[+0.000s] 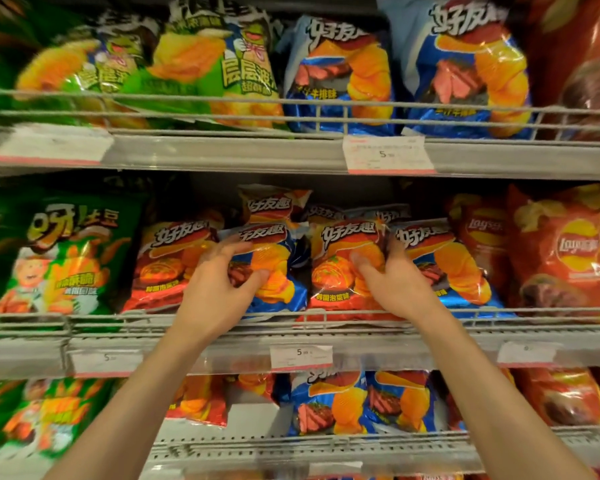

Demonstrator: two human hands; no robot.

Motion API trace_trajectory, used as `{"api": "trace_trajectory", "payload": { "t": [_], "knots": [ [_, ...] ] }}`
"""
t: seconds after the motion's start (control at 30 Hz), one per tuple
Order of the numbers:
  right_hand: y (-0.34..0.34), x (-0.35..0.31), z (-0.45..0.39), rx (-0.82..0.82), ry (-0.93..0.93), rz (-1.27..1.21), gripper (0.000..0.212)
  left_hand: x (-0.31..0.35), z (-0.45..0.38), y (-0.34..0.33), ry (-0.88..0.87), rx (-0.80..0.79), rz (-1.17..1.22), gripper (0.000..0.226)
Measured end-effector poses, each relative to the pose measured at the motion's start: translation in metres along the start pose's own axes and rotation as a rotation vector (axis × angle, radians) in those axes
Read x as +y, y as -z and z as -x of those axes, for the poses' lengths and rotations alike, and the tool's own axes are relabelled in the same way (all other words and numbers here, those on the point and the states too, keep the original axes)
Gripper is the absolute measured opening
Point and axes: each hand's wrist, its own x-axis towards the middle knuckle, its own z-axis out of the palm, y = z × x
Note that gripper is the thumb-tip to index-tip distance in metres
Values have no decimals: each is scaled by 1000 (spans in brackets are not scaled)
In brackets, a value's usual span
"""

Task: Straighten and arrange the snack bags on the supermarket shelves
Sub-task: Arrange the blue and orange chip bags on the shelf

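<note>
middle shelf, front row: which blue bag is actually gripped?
The tilted blue bag left of centre: the left hand pinches it. The other blue bag, far right of that row, sits behind the right hand, which grips the red bag.

Shelf fittings and price tags, top to bottom

Up at twelve o'clock, a wire rail [291, 114] runs along the upper shelf edge [222, 155], and a white price tag [388, 154] marked 5 hangs at one o'clock. Dead centre, a second wire rail [187, 322] spans the middle shelf; just below it another price tag [301, 356] reads 5. Down at six o'clock, a perforated shelf panel [257, 445] shows grey.
</note>
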Motion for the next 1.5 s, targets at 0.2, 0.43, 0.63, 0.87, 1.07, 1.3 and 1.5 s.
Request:
{"api": "trace_trajectory", "payload": {
  "t": [0.2,0.43,0.63,0.87,1.07,1.3,1.5],
  "knots": [
    [0,6,-10,37,6,-146,73,3,1,5,15,-25,-6,52],
    [23,-7,-13,133,44,-317,66,6,5,6,27,-14,-6,51],
    [30,-17,-5,90,35,-519,61,7,3,9,74,-29,180,35],
    [13,-44,10,24,111,-563,63,21,11,20,111,121,432,15],
    [-11,-78,18,-59,147,-636,57,45,11,36,180,-77,506,48],
    [-24,-107,25,-280,181,-657,86,40,18,56,248,-70,484,55],
    [-38,-88,15,-44,280,-284,48,12,27,89,250,110,470,43]
  ]
}}
